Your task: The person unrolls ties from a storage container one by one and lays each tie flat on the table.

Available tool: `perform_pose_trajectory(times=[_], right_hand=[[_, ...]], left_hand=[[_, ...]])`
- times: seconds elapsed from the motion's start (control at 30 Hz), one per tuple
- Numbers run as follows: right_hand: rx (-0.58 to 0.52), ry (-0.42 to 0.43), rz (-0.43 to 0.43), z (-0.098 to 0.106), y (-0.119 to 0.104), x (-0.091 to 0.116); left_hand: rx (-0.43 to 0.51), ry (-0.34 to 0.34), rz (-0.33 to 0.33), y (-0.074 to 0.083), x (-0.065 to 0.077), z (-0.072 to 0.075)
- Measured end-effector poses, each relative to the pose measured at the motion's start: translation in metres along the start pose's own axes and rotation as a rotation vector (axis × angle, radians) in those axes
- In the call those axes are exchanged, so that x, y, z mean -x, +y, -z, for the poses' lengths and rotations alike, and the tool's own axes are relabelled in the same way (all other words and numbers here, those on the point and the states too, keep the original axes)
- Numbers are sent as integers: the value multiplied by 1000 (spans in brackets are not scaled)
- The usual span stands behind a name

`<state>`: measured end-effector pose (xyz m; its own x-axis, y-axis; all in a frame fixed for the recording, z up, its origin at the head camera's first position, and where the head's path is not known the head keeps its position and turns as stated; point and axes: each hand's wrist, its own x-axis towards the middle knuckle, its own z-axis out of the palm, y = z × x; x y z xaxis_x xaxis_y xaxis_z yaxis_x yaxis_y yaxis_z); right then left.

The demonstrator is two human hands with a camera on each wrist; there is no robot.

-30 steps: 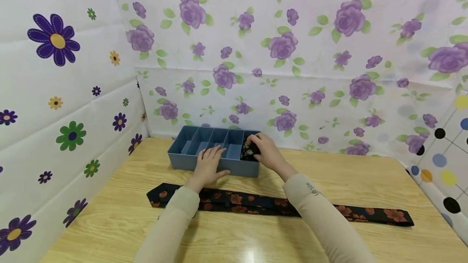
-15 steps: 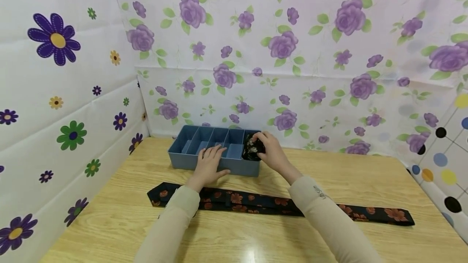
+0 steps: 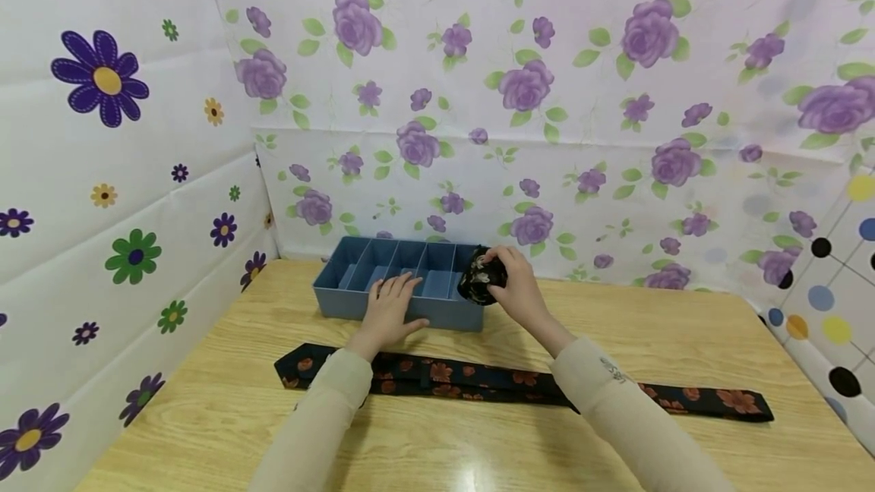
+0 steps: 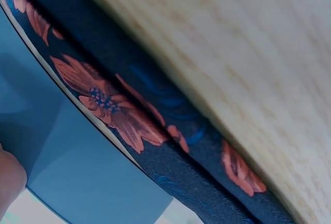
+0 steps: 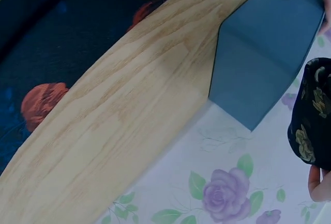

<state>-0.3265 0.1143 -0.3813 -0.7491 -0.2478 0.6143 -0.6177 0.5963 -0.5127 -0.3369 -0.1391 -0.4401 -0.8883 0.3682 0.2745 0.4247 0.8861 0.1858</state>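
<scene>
My right hand grips a black rolled-up necktie with pale flowers, thumb and fingers around its side. The roll is raised at the right end of the blue divided box, partly over its rightmost compartment. On the box's front wall rests my left hand, its fingers spread and reaching over the rim. A dark necktie with orange flowers lies stretched across the table in front of the box, passing under both forearms. In the right wrist view the rolled necktie shows gold flowers.
The box stands at the back of the wooden table, close to a flower-printed cloth wall. Another patterned cloth hangs along the left side. Thin dividers split the box into several compartments.
My right hand has lifted the rolled necktie up from the rightmost compartment and shifted it to the right. The left hand keeps its place on the box.
</scene>
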Motion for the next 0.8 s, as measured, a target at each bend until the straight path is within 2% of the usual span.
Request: perform_pose_trajectory(times=[0.3, 0.53, 0.8], right_hand=[[-50, -66, -26, 9, -9, 18], [-33, -120, 6, 17, -12, 35], [-86, -187, 14, 24, -16, 60]], left_hand=[[2, 2, 5, 1, 2, 0], [-7, 10, -7, 1, 1, 1], [-22, -17, -1, 0, 0, 1]])
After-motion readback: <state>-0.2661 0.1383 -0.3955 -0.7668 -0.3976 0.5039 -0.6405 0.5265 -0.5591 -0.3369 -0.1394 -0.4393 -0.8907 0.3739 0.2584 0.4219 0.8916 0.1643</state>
